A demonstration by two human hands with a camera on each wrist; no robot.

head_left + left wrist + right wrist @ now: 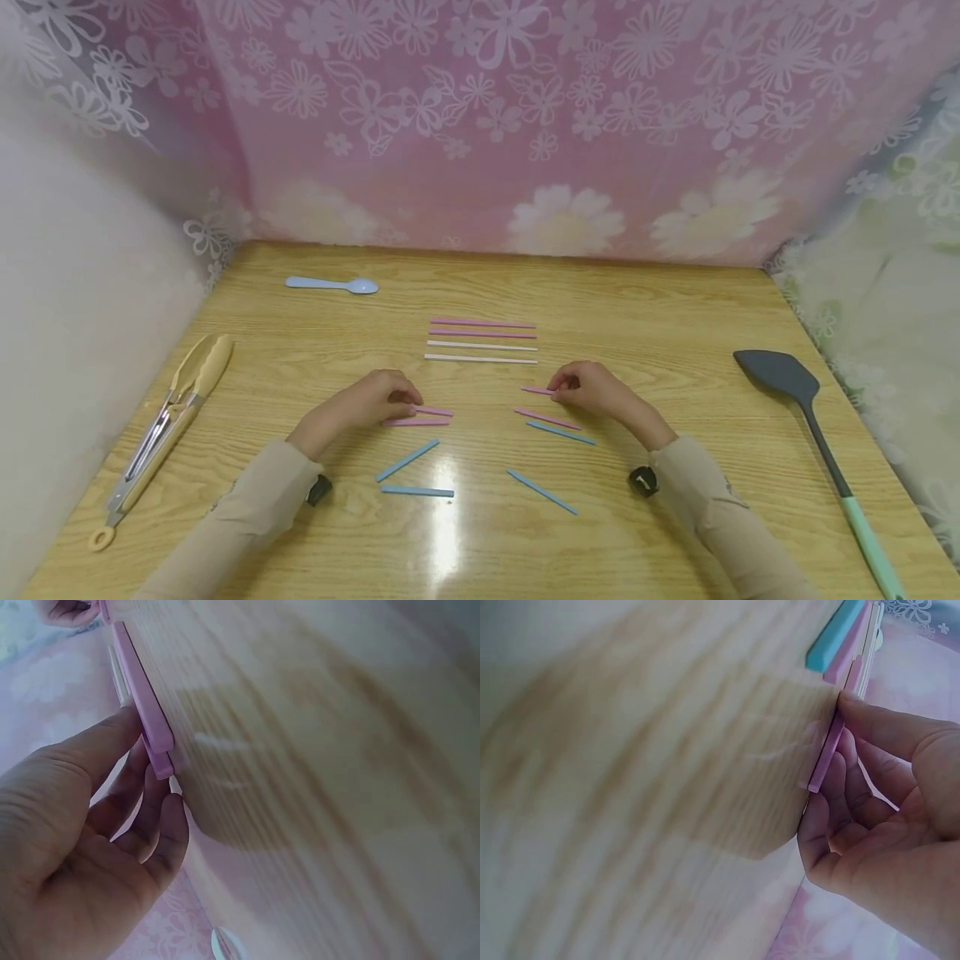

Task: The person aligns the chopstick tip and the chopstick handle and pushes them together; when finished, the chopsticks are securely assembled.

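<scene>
My left hand (375, 398) pinches one end of a short pink stick (435, 411) between thumb and fingers, low over the table. A second pink stick (416, 422) lies just in front of it. On the other side, my right hand (592, 389) holds another short pink stick (536, 390), its thumb and fingers on the stick (826, 757) in the right wrist view. Nearer me lie one more pink stick (547, 418) and a blue stick (560, 432). Beyond both hands, two long pink sticks (483, 334) and two long white sticks (482, 359) form parallel rows.
More blue sticks (407, 460) lie at angles on the wooden table (480, 550) near me. A light blue spoon (330, 284) lies at the back left, tongs (168, 425) at the left, a dark turner with a green handle (817, 433) at the right. Floral cloth (487, 125) hangs behind.
</scene>
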